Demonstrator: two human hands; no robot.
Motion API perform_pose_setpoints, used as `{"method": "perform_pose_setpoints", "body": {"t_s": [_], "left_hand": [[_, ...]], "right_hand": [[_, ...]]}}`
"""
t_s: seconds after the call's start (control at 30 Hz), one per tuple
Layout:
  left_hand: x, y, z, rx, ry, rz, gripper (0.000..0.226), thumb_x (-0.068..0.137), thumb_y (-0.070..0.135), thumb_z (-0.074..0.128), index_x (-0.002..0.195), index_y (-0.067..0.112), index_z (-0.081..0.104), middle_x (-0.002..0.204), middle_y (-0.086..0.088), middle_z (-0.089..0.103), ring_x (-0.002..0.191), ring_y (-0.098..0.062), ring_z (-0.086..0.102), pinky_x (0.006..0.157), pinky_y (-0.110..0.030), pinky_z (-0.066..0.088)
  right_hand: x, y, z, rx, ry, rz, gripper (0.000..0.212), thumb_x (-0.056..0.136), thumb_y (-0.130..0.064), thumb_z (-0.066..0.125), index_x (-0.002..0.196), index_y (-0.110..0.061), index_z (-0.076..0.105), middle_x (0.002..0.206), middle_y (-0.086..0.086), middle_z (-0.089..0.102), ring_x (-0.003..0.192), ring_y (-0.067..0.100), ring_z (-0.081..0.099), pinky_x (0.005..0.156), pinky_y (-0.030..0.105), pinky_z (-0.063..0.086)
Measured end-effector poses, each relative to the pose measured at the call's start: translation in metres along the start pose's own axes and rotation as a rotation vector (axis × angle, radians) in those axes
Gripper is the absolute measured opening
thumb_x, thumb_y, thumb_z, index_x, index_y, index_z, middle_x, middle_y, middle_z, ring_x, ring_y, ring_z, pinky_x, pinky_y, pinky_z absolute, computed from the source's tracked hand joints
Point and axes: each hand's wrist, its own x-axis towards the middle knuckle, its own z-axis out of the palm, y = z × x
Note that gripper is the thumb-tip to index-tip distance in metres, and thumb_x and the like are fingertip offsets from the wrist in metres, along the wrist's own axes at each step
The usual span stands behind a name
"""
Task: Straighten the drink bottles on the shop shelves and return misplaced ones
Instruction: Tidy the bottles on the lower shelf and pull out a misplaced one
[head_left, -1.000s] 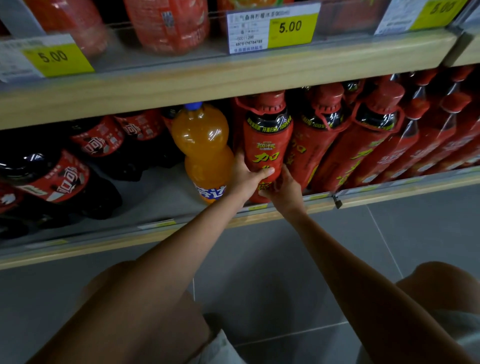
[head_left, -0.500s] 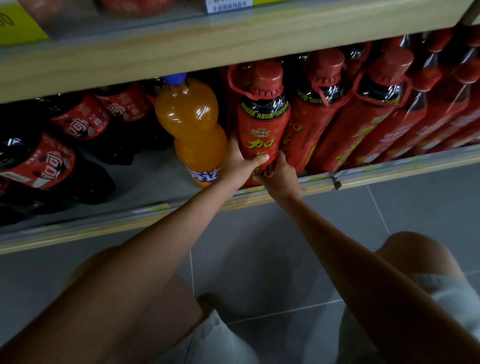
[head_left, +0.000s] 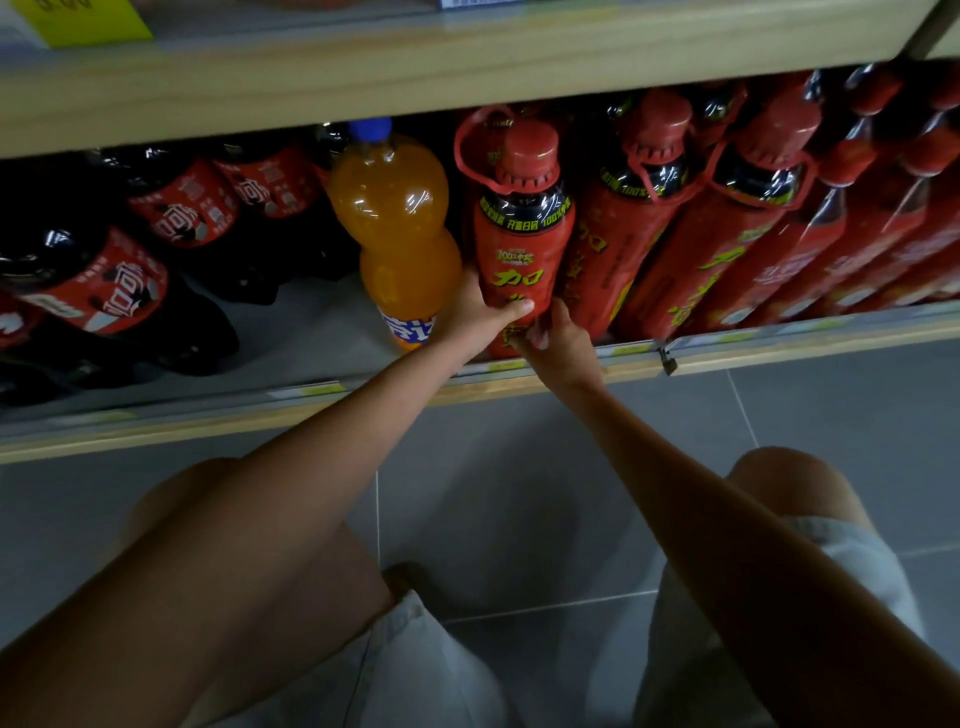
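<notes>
A tall red bottle (head_left: 522, 228) with a red cap, carry loop and yellow characters stands at the front of the bottom shelf (head_left: 779, 353). My left hand (head_left: 480, 317) wraps its lower left side, thumb across the label. My right hand (head_left: 558, 345) grips its base from the right. An orange soda bottle (head_left: 397, 234) with a blue cap leans just to its left, touching my left hand. A row of matching red bottles (head_left: 670, 234) leans to its right.
Dark cola bottles (head_left: 109, 286) with red labels stand further left on the same shelf. A wooden shelf board (head_left: 467, 67) with a yellow price tag (head_left: 83, 18) overhangs above. Grey floor tiles (head_left: 519, 493) and my knees lie below.
The view has tilted downward, so the upper shelf and its price tags have slid out of the top. Both hands have stayed on the red bottle's lower part.
</notes>
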Motion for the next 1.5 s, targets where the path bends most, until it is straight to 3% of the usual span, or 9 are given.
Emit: {"method": "perform_pose_setpoints", "body": {"t_s": [0.3, 0.43, 0.67, 0.8, 1.13, 1.4, 1.5], "left_hand": [[-0.034, 0.007, -0.009, 0.434, -0.024, -0.067, 0.058, 0.088, 0.044, 0.059, 0.132, 0.011, 0.043, 0.134, -0.010, 0.053, 0.120, -0.029, 0.052, 0.093, -0.037, 0.042], [-0.053, 0.013, -0.016, 0.634, 0.030, -0.035, 0.051, 0.089, 0.046, 0.057, 0.127, 0.013, 0.047, 0.129, -0.007, 0.056, 0.116, -0.027, 0.053, 0.080, -0.032, 0.037], [-0.095, 0.032, -0.014, 0.933, 0.081, 0.067, 0.051, 0.088, 0.049, 0.056, 0.123, 0.013, 0.048, 0.122, -0.009, 0.059, 0.111, -0.030, 0.055, 0.073, -0.032, 0.032], [-0.116, 0.042, -0.015, 1.052, 0.072, 0.083, 0.051, 0.088, 0.049, 0.054, 0.123, 0.013, 0.046, 0.122, -0.008, 0.058, 0.111, -0.030, 0.055, 0.084, -0.038, 0.041], [-0.146, 0.059, -0.005, 1.171, 0.073, 0.055, 0.048, 0.088, 0.046, 0.054, 0.122, 0.012, 0.046, 0.126, -0.009, 0.053, 0.116, -0.030, 0.050, 0.092, -0.041, 0.040], [-0.153, 0.054, 0.000, 1.238, -0.010, 0.012, 0.052, 0.087, 0.046, 0.055, 0.126, 0.013, 0.044, 0.129, -0.008, 0.049, 0.119, -0.029, 0.046, 0.095, -0.043, 0.036], [-0.153, 0.055, 0.012, 1.231, -0.030, 0.099, 0.058, 0.086, 0.047, 0.057, 0.132, 0.015, 0.042, 0.131, -0.007, 0.050, 0.120, -0.028, 0.046, 0.097, -0.041, 0.034]], "right_hand": [[-0.026, 0.004, -0.015, -0.225, -0.171, 0.007, 0.053, 0.086, -0.039, 0.063, 0.126, -0.008, 0.050, 0.123, 0.014, 0.060, 0.114, 0.034, 0.055, 0.089, 0.043, 0.047], [-0.037, 0.001, -0.028, -0.278, -0.194, -0.066, 0.051, 0.085, -0.042, 0.062, 0.127, -0.014, 0.051, 0.121, 0.011, 0.062, 0.111, 0.033, 0.057, 0.086, 0.041, 0.048], [-0.049, -0.008, -0.059, -0.388, -0.236, -0.166, 0.048, 0.086, -0.046, 0.059, 0.125, -0.019, 0.052, 0.119, 0.005, 0.062, 0.109, 0.031, 0.058, 0.082, 0.039, 0.047], [-0.053, -0.016, -0.078, -0.499, -0.292, -0.257, 0.049, 0.089, -0.046, 0.056, 0.127, -0.015, 0.051, 0.119, 0.008, 0.062, 0.109, 0.030, 0.058, 0.083, 0.038, 0.047], [-0.069, -0.031, -0.109, -0.759, -0.314, -0.537, 0.045, 0.091, -0.042, 0.052, 0.127, -0.015, 0.048, 0.120, 0.008, 0.061, 0.112, 0.028, 0.057, 0.085, 0.036, 0.046], [-0.073, -0.026, -0.109, -0.834, -0.306, -0.569, 0.046, 0.092, -0.042, 0.050, 0.129, -0.016, 0.047, 0.121, 0.008, 0.060, 0.113, 0.028, 0.055, 0.087, 0.035, 0.044], [-0.073, -0.026, -0.103, -0.828, -0.309, -0.550, 0.045, 0.091, -0.042, 0.049, 0.128, -0.016, 0.048, 0.121, 0.009, 0.060, 0.113, 0.029, 0.056, 0.087, 0.036, 0.043]]}}
